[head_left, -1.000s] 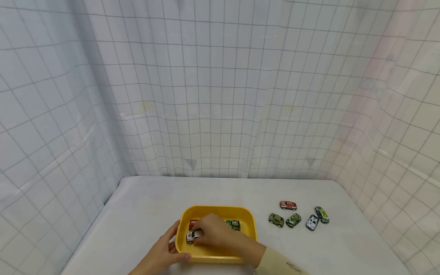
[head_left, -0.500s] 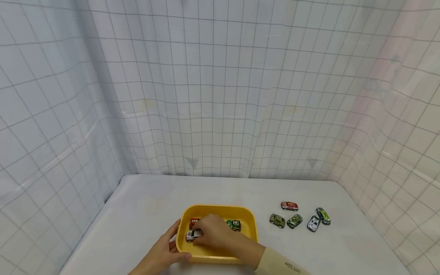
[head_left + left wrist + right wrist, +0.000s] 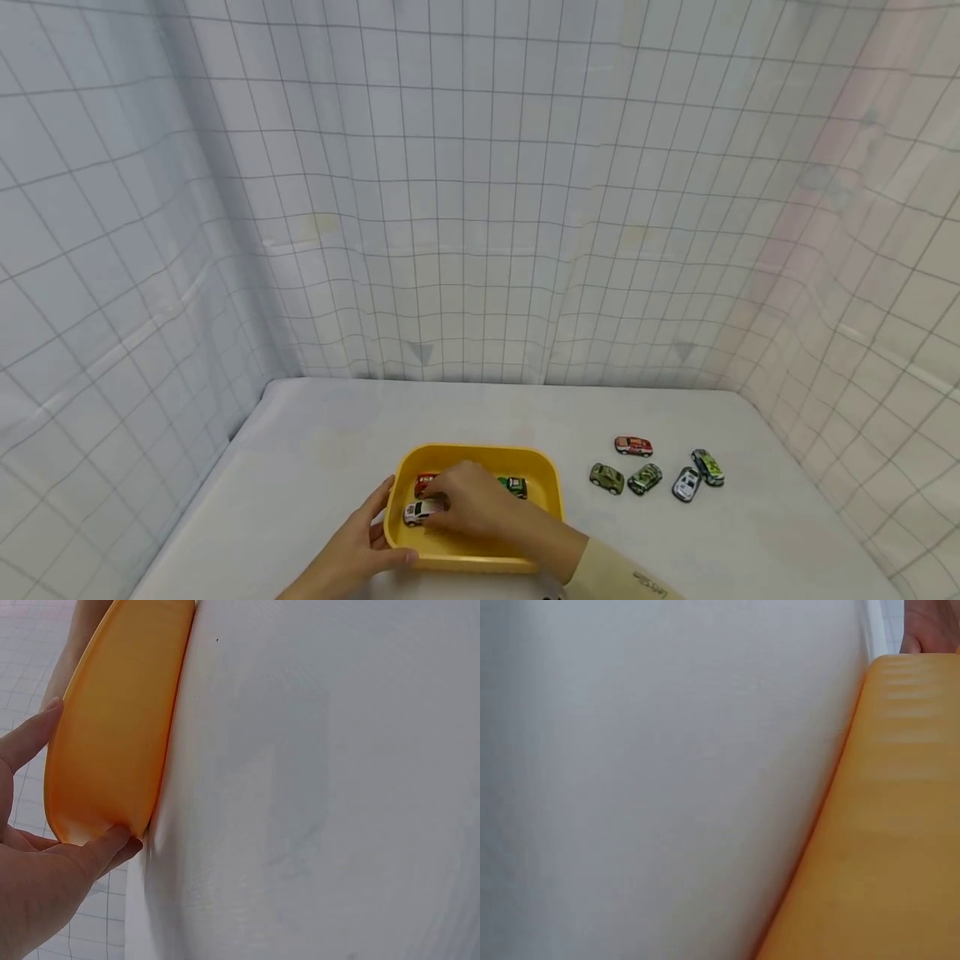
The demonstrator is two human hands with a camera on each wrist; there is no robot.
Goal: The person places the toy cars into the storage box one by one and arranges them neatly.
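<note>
Head view: the white car (image 3: 420,511), pinched in the curled right hand (image 3: 468,504), is best set down at the tray's (image 3: 543,479) nine o'clock side while the left hand (image 3: 358,543), thumb and fingers clasping the rim, steadies it.

A staged recording booth, not a lived-in room: white grid-lined curtains (image 3: 480,208) enclose a cloth-covered tabletop (image 3: 322,450) on the left, far and right sides.

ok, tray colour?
Yellow tray, plain, no pattern. Head view shows it best.
</note>
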